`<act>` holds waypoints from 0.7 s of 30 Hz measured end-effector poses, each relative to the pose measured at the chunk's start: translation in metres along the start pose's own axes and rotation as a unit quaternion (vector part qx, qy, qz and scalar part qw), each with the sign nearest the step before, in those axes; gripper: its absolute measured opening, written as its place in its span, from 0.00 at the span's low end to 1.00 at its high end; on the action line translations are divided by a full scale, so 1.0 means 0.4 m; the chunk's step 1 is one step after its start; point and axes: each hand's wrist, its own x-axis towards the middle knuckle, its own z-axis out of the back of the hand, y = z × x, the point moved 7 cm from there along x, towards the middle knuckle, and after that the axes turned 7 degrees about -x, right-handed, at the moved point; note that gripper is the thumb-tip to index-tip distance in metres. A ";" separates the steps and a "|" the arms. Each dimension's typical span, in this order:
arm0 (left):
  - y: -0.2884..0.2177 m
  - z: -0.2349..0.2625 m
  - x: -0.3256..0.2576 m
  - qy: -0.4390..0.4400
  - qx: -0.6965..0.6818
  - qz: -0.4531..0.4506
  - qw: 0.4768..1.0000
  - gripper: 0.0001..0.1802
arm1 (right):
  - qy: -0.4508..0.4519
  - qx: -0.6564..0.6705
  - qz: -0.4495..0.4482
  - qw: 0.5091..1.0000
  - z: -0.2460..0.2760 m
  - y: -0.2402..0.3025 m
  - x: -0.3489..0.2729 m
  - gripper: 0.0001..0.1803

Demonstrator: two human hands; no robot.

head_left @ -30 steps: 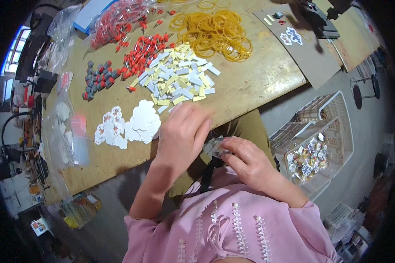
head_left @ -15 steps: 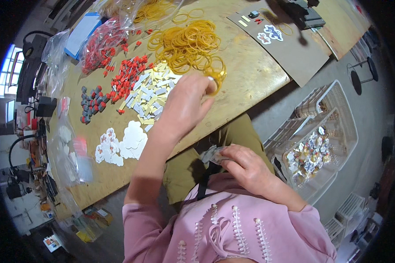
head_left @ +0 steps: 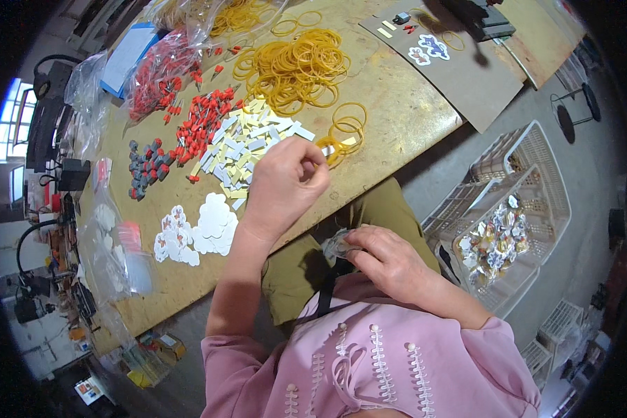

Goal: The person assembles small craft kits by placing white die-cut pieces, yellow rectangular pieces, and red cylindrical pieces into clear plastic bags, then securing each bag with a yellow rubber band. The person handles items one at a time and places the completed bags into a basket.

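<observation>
My left hand [head_left: 285,180] is over the table's near edge, thumb and fingertips curled together in a pinch. Whatever it holds, if anything, is too small or hidden to make out. Beside its fingertips lie a few loose yellow rubber bands [head_left: 349,119] and a small pale strip. A heap of white and pale yellow strips [head_left: 238,155] spreads just behind and left of that hand. Low in front of my lap, my right hand [head_left: 390,261] is closed on a small crumpled clear plastic bag [head_left: 336,244]. What the bag contains is unclear.
A large rubber band pile [head_left: 296,66], red-tipped pieces [head_left: 203,122], grey-and-red blocks [head_left: 146,167] and white cutouts [head_left: 214,224] lie on the wooden table [head_left: 414,122]. A grey board [head_left: 460,87] carries sample pieces. White plastic baskets [head_left: 529,209] with filled bags stand at right.
My left hand has drawn back toward me and slightly left, off the rubber bands, which now show more fully. My right hand still holds the bag in nearly the same place.
</observation>
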 end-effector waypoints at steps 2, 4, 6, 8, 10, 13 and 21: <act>0.017 0.016 -0.003 -0.010 -0.053 0.067 0.996 0.05 | 0.005 0.002 -0.003 1.000 -0.006 0.000 0.000 0.13; 0.041 0.020 -0.013 -0.008 -0.124 0.148 0.981 0.05 | 0.013 0.005 -0.006 1.000 -0.011 0.001 0.002 0.13; 0.061 0.011 -0.024 -0.006 -0.198 0.177 0.964 0.04 | 0.012 0.004 -0.004 1.000 -0.015 0.002 0.005 0.13; 0.080 -0.003 -0.033 -0.001 -0.272 0.203 0.941 0.06 | 0.014 0.003 -0.002 1.000 -0.017 0.002 0.007 0.13; 0.076 0.005 -0.037 -0.005 -0.311 0.231 0.922 0.08 | 0.017 -0.001 -0.001 1.000 -0.018 0.000 0.009 0.13; 0.068 0.020 -0.051 -0.004 -0.335 0.254 0.907 0.09 | 0.016 -0.005 0.001 1.000 -0.022 0.004 0.010 0.13; 0.049 0.026 -0.157 0.044 -0.456 0.259 0.850 0.08 | 0.011 -0.010 -0.008 1.000 -0.021 0.004 0.002 0.14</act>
